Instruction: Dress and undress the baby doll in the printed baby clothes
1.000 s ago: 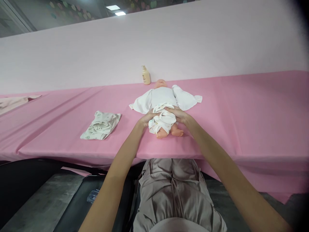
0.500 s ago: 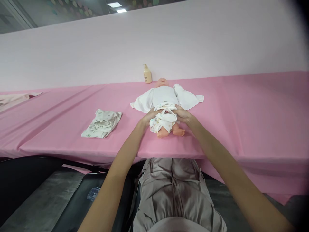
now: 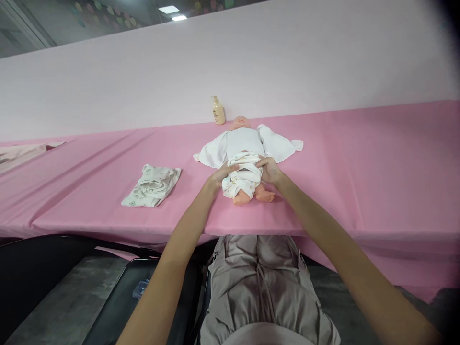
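A baby doll (image 3: 240, 123) lies on its back on the pink cloth, its head toward the wall and its feet toward me. A white shirt (image 3: 244, 141) covers its chest, with the sleeves spread out. Bunched around its hips and legs are white patterned baby pants (image 3: 242, 182), with the bare feet sticking out below. My left hand (image 3: 223, 173) grips the pants at the doll's hip on the left, thumb on top. On the other side my right hand (image 3: 269, 169) pinches the waist edge. Some fingertips are hidden under the fabric.
A yellow pump bottle (image 3: 218, 112) stands by the wall behind the doll's head. Left of the doll lies a folded patterned cloth (image 3: 153, 186). Pale fabric (image 3: 25, 154) lies at the far left. Below the table edge is a black chair (image 3: 118, 306) with a clear plastic item on it.
The waist of the pants has been drawn together, closing the gap seen at its middle. My right hand has shifted slightly, its fingers now on top of the waist edge.
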`<state>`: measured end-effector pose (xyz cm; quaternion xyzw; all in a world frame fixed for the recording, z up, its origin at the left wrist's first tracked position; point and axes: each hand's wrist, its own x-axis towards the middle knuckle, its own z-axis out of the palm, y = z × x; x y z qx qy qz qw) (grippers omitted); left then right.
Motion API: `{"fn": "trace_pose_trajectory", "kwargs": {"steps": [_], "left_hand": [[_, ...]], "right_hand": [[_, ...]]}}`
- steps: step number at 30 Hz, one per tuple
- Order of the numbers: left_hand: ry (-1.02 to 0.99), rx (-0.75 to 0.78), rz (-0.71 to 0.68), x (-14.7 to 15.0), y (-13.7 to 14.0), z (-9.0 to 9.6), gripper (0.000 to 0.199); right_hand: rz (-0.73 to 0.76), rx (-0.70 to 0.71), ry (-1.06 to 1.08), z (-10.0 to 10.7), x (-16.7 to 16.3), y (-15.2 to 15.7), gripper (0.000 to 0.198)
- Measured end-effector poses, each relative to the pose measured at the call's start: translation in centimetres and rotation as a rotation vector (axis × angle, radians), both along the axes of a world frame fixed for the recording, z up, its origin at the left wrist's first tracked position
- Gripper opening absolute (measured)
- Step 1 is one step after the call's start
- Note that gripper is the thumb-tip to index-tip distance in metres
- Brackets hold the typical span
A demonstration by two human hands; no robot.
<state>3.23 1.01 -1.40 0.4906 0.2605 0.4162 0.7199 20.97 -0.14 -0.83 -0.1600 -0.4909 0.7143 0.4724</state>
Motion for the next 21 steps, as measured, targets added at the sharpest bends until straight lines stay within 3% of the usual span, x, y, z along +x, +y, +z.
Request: {"fn": "trace_pose_trajectory", "kwargs": {"steps": [5,12,17,21], "left_hand": [[0.054,0.073,-0.061,-0.1,-0.8,0.7,0.071],[0.152,0.062,-0.062,-0.7,-0.2,0.7,0.048],[0.11,-0.007,-0.038,-0.5,0.2,0.2,0.053],[0.042,-0.056,-0.035,-0.5,-0.3,0.2,0.048]], "right_hand": [[0.067,0.085,-0.023,0.0,0.4,-0.3,0.051],[0.033,0.031,-0.025,-0.3,0.5,-0.1,0.062],[0.04,-0.074,0.009,0.3,0.3,-0.2,0.068],[0.118,-0.043,-0.016,0.6,0.5,-0.3,0.065]]}}
